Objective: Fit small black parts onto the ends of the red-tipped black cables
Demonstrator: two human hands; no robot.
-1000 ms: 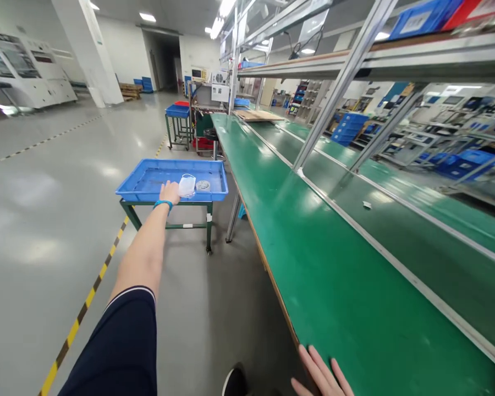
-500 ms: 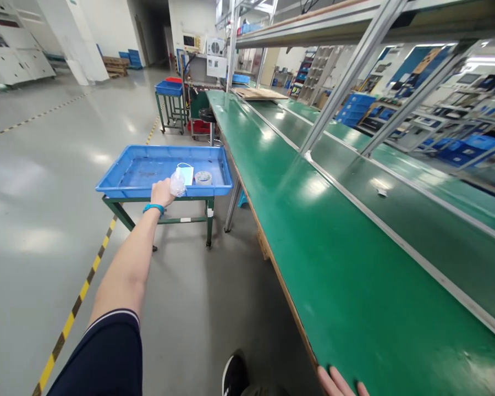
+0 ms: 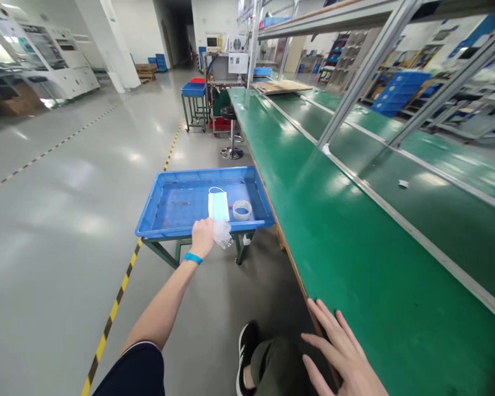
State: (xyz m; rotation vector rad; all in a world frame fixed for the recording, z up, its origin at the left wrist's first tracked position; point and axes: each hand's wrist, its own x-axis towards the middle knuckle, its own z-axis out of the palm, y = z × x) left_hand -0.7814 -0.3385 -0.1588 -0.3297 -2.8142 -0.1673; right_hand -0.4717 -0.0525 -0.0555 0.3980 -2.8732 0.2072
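My left hand (image 3: 203, 237) is closed at the near rim of a blue plastic tray (image 3: 169, 232), with crumpled clear plastic (image 3: 222, 234) bunched in its grip and sticking out to the right. Whether its fingers also grasp the rim is hidden. Inside the tray lie a light-blue face mask (image 3: 218, 207) with a white ear loop and a roll of clear tape (image 3: 242, 210). The tray rests on a green wheeled stand (image 3: 160, 253). My right hand (image 3: 341, 352) is open, fingers spread, at the near edge of the green-topped workbench (image 3: 313, 220).
The long bench runs along my right, with metal uprights (image 3: 367, 71) and a shelf above. A round stool (image 3: 231, 132) stands beyond the tray, near another blue tray (image 3: 193, 89) on a stand. Yellow-black floor tape (image 3: 115, 313) runs along the left.
The tray and its stand have come nearer to me along the bench, with my left hand at the rim. More of my right hand shows at the bench edge. My view has turned left.
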